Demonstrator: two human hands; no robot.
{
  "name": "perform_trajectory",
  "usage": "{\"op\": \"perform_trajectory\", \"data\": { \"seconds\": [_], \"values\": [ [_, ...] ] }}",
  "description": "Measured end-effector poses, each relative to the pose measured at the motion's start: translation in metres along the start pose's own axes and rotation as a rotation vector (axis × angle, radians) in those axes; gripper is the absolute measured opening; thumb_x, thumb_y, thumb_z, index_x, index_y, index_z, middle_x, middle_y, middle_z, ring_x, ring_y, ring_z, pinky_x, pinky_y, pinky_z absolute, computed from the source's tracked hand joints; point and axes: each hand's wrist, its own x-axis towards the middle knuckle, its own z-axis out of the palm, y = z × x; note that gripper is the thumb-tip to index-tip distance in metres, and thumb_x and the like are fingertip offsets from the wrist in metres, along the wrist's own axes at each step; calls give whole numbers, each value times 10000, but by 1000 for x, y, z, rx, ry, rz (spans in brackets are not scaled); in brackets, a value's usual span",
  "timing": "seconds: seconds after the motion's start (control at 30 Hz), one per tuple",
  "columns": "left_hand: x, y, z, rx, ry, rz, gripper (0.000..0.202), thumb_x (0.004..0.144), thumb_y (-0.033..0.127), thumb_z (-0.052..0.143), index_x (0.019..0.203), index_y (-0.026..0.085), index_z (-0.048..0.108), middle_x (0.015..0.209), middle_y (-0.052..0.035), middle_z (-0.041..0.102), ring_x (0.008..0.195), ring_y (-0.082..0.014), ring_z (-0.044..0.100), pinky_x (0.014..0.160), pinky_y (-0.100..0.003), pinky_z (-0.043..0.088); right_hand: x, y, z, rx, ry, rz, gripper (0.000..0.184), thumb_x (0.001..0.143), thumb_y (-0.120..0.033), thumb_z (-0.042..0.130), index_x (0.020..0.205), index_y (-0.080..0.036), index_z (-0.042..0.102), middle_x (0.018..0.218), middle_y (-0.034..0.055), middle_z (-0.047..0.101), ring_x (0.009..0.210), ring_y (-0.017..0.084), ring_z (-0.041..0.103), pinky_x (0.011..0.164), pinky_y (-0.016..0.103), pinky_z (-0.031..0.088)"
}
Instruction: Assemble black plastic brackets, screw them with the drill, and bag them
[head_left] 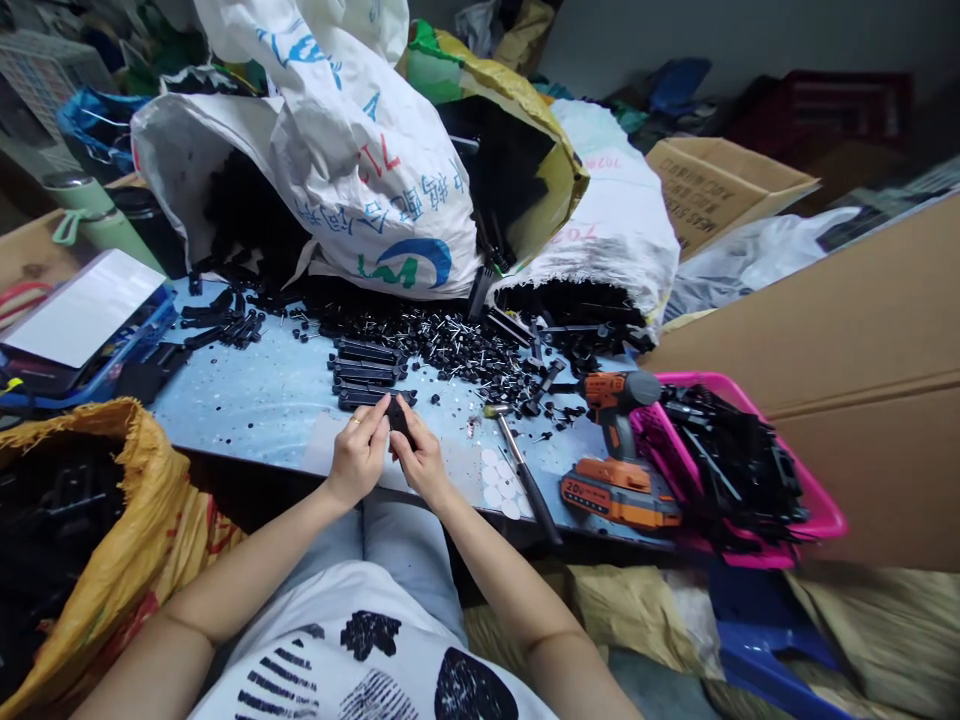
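Where the left hand point(360, 455) meets the right hand point(421, 458): both pinch one small black piece point(400, 423) between closed fingers and thumbs, over the near edge of the counter point(247, 400), seemingly steadying it from two sides.
Black bars point(369, 372): lined up just beyond the hands, likely for easy reach.
Loose pins point(457, 345): heaped before a white sack point(375, 200), its mouth turned toward the counter.
Hammer point(517, 455) and drill point(619, 437): parked at right, the drill upright on its battery, presumably handy.
Out of sight: fingers mask much of the piece; the sack's depths are dark; the frame crops an orange sack point(161, 480).
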Motion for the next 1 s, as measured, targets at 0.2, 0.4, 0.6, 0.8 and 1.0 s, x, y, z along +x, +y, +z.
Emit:
{"op": "perform_trajectory", "data": {
  "seconds": [0.2,0.4,0.6,0.8,1.0],
  "values": [
    [7,-15,-1,-10,-3,-92,384,953,317,346,1241,180,559,1064,-115,631,930,-182,604,835,-319,489,1,-2,20,-38,94,3,517,941,-421,375,1432,-268,325,1319,83,497,1137,220,519,958,376,445],
    [-23,-47,3,-129,-106,-457,482,941,394,359,1361,159,382,919,-80,638,712,-156,635,650,-291,526,54,43,-39,-350,-96,37,424,923,-360,426,1321,-226,480,1199,91,572,1076,203,537,953,378,417],
    [-32,-53,-20,416,-277,-112,489,851,247,493,1334,191,438,1233,-165,515,1153,-309,495,923,-472,425,118,91,-196,-962,501,672,304,907,-173,431,1128,13,524,1066,278,586,965,224,566,819,453,389],
    [2,-46,-1,546,-882,301,465,821,51,428,1249,203,525,1060,-106,621,1041,-252,549,943,-459,369,102,91,-233,-1004,416,813,347,879,-279,533,1080,4,525,882,160,649,820,173,600,773,374,406],
    [6,-53,-8,675,-918,171,395,865,93,424,1246,157,508,980,-112,621,933,-234,559,811,-357,408,51,51,-182,-1060,77,481,288,850,-186,505,1118,-81,526,1136,198,566,1041,229,526,835,315,378]
  ]
}}
